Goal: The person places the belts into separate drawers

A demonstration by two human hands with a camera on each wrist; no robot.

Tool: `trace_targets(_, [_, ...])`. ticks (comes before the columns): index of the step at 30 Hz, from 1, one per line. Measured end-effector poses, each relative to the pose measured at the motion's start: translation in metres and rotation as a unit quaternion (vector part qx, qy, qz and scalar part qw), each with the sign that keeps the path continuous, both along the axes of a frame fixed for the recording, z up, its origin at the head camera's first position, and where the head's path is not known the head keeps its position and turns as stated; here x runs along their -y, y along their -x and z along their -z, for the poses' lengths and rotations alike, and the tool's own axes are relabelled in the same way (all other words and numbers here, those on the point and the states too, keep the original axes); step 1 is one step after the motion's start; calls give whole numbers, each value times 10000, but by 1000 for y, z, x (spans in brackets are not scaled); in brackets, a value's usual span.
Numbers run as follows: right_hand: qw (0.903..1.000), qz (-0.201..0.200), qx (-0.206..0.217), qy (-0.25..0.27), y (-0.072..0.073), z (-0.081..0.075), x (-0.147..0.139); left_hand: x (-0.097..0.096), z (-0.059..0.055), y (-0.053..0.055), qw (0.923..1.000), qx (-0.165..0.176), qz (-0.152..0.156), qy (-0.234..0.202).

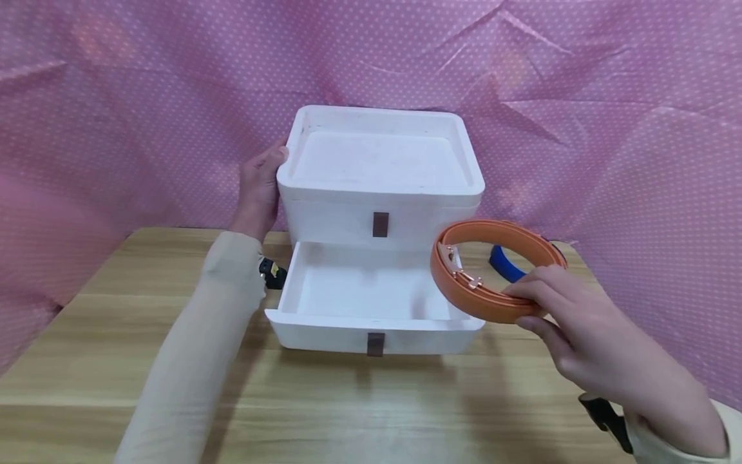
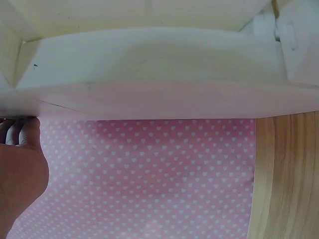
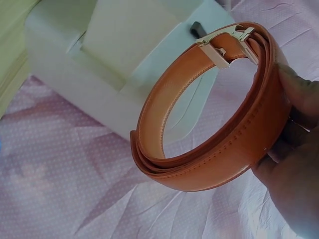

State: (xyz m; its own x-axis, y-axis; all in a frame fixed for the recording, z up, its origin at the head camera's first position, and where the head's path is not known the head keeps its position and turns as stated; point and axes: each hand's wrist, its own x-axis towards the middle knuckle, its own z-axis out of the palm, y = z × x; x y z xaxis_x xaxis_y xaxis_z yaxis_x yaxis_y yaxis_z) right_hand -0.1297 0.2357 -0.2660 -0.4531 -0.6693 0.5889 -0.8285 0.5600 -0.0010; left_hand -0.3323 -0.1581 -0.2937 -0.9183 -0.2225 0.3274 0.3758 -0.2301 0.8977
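A coiled orange-brown belt (image 1: 484, 308) with a metal buckle (image 3: 227, 45) is pinched between the thumb and fingers of my right hand (image 1: 597, 335). It hangs over the right front corner of a pulled-out lower drawer (image 1: 371, 283). The drawer belongs to a white two-tier storage box (image 1: 330, 216) with small brown pull tabs, and nothing lies in it. My left hand (image 1: 261, 183) rests against the left side of the upper tier, its thumb near the top rim. In the left wrist view only part of that hand (image 2: 25, 174) shows, touching the box's edge.
A blue coiled strap-like thing (image 1: 505, 263) lies on the wooden table (image 1: 348, 412) right of the box, partly hidden behind the belt. Pink dotted cloth (image 1: 174, 116) hangs behind and at both sides. The box top is a shallow rimmed tray (image 1: 377, 158).
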Motion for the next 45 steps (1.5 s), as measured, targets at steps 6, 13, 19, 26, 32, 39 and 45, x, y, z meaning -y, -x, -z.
trace_targets(6, [9998, -147, 70, -105, -5, -5, 13, 1, -1, -1, 9999, 73, 6, 143])
trace_targets(13, [9981, -445, 370, -193, -12, -8, 24, -2, -1, 0, 9999, 17, 66, 91])
trace_targets(19, [9963, -655, 523, -188, -12, -7, 37, -2, -2, 2, 9999, -95, -49, -117])
trace_targets(26, [9951, -609, 720, -306, -9, -5, 46, 0, -4, 2, 9998, 53, -169, -111])
trace_targets(32, [9940, -540, 878, -361, -4, -4, 51, 0, -3, 4, 9998, 48, -164, -94])
trace_targets(39, [9908, -669, 1148, -252, 1, -2, 56, 1, -3, 4, 9997, 113, -185, -86])
trace_targets(45, [9882, -692, 1336, -286, 6, 0, 60, 1, 0, 3, 9998, 121, -89, -93])
